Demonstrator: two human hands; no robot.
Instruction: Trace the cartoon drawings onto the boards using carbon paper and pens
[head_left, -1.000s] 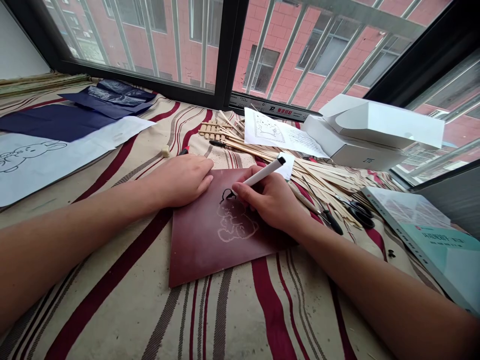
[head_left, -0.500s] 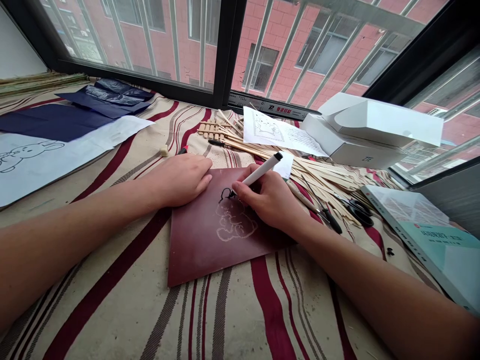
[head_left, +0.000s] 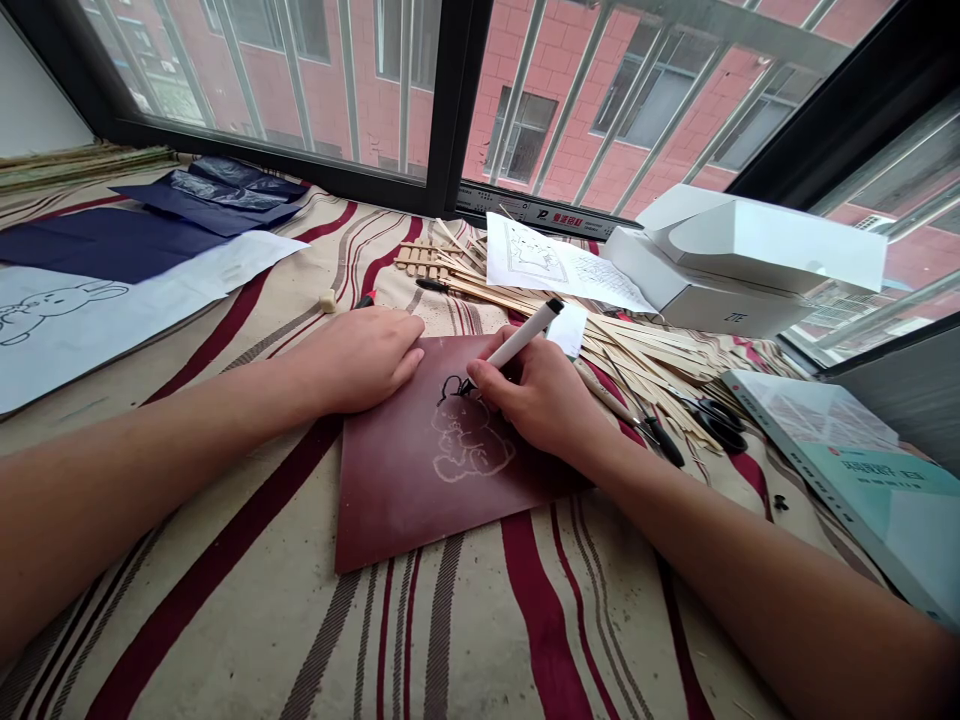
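A dark red board [head_left: 397, 480] lies on the striped cloth, with a pale rabbit outline [head_left: 471, 445] traced on it. My right hand [head_left: 540, 400] is closed round a white pen [head_left: 521, 340], tilted up to the right. Its black tip touches the upper end of the outline, where part of the line is black. My left hand [head_left: 360, 358] rests on the board's upper left corner, fingers together and curled down, pressing it flat. Nothing shows inside that hand.
Bamboo strips [head_left: 637, 350] and a printed sheet [head_left: 555, 262] lie behind the board. A white box [head_left: 720, 260] stands at the right, scissors [head_left: 716, 420] and a book [head_left: 862, 470] nearer. At left lie dark blue carbon paper [head_left: 112, 240] and a rabbit drawing [head_left: 67, 310].
The pen has tilted a little more upright and its tip has crept along the upper line. The view shifted slightly. My left hand has stayed on the board.
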